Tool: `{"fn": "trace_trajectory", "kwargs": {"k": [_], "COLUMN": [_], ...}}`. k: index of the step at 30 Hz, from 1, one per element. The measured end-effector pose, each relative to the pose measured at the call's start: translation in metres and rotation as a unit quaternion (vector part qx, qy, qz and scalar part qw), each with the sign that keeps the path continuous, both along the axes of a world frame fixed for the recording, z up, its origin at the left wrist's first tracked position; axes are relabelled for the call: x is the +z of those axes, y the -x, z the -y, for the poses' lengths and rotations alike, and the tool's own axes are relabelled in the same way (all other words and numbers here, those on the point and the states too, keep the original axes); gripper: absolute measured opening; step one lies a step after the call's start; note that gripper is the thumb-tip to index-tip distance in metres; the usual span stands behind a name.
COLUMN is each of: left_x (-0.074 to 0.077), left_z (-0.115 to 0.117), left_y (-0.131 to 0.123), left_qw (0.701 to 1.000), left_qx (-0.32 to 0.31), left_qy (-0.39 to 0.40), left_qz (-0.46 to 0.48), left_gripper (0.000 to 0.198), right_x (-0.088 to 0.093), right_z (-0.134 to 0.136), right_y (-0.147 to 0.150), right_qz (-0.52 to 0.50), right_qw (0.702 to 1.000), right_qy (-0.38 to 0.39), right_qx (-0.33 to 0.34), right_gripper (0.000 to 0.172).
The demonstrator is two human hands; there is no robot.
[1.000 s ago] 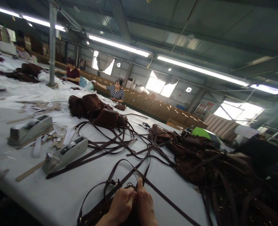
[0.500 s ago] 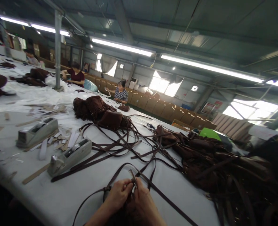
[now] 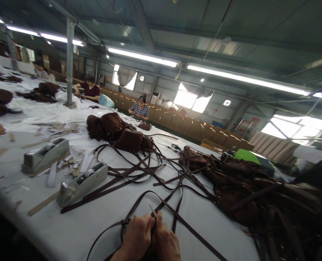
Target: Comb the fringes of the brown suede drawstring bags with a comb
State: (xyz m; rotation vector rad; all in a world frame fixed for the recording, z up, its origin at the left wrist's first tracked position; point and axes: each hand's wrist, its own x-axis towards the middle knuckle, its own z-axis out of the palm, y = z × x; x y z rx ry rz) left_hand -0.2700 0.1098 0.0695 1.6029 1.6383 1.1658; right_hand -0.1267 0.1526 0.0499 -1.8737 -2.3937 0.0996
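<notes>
At the bottom middle, my left hand (image 3: 137, 235) and my right hand (image 3: 165, 239) are close together, fingers bent and pinched. Between their fingertips a thin, pale-edged strip (image 3: 152, 210) sticks up; it appears to be in my right hand's grip. My left fingers are closed on part of a dark brown leather bag, mostly hidden under both hands. A long brown strap (image 3: 182, 219) loops up behind my hands and runs down to the right. Beside my left hand, another thin strap (image 3: 103, 232) curves towards the table's near edge.
Two grey tape dispensers (image 3: 83, 184) stand left among paper scraps (image 3: 73, 163). Brown leather bags (image 3: 128, 137) with tangled straps lie mid-table on the white table surface (image 3: 114, 208). A large dark pile of bags (image 3: 248, 185) fills the right. Co-workers sit across the table.
Both hands have turned slightly and bunched closer, backs more towards me. The strip between them now points up and left. Across the table, a co-worker has brought a raised hand down.
</notes>
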Motion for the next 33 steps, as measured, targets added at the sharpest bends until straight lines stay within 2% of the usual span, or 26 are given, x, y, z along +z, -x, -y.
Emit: {"fn": "trace_trajectory", "kwargs": {"k": [3,5,7,9,11,12,15,16,18,21,23,25,28,31,33], "left_x": [0.01,0.011,0.004,-0.005,-0.011,-0.011,-0.003,-0.001,-0.003,-0.021,-0.036,-0.046,-0.047,-0.039,-0.034], "left_z": [0.007,0.004,-0.004,-0.012,-0.017,-0.018,-0.016,-0.015,-0.012,-0.005,0.002,0.009,0.013,0.01,0.009], "left_y": [0.014,0.021,0.022,0.016,0.007,0.004,0.003,0.007,0.02,0.038,0.043,0.041,0.033,0.028,0.025], "left_qw": [0.994,0.978,0.959,0.952,0.964,0.973,0.989,0.989,0.992,0.997,0.994,0.987,0.984,0.992,0.996], "left_qx": [0.004,-0.003,-0.006,-0.018,-0.029,-0.038,-0.102,-0.114,-0.086,-0.01,-0.014,-0.017,0.008,0.019,0.027], "left_qy": [-0.009,0.02,0.062,0.089,0.086,0.078,0.032,0.013,-0.006,0.052,0.109,0.139,0.117,0.061,0.048], "left_qz": [0.111,0.208,0.277,0.293,0.251,0.211,0.106,0.093,0.09,0.049,-0.012,-0.078,-0.137,-0.104,-0.072], "left_gripper": [0.042,0.047,0.05,0.051,0.047,0.043,0.023,0.025,0.038,0.056,0.071,0.075,0.066,0.06,0.061], "right_x": [0.001,0.006,0.012,0.016,0.018,0.018,0.018,0.018,0.019,0.016,0.009,-0.001,-0.013,-0.02,-0.023], "right_z": [-0.018,-0.028,-0.031,-0.027,-0.016,-0.009,0.011,0.017,0.026,0.036,0.04,0.044,0.047,0.052,0.053], "right_y": [-0.045,-0.072,-0.087,-0.087,-0.076,-0.068,-0.049,-0.046,-0.045,-0.053,-0.055,-0.054,-0.051,-0.051,-0.047], "right_qz": [0.031,0.035,-0.012,-0.099,-0.168,-0.19,-0.23,-0.241,-0.246,-0.208,-0.188,-0.205,-0.275,-0.33,-0.312], "right_qw": [0.996,0.991,0.989,0.985,0.977,0.974,0.971,0.969,0.968,0.976,0.98,0.978,0.961,0.942,0.948], "right_qy": [0.024,0.027,0.022,0.021,0.025,0.024,-0.009,-0.021,-0.028,0.01,0.03,0.023,0.003,-0.021,-0.035], "right_qx": [-0.077,-0.127,-0.147,-0.141,-0.13,-0.122,-0.064,-0.046,-0.035,-0.062,-0.056,-0.03,-0.021,-0.053,-0.056], "right_gripper": [0.05,0.055,0.056,0.046,0.039,0.04,0.046,0.046,0.045,0.038,0.034,0.034,0.036,0.041,0.043]}}
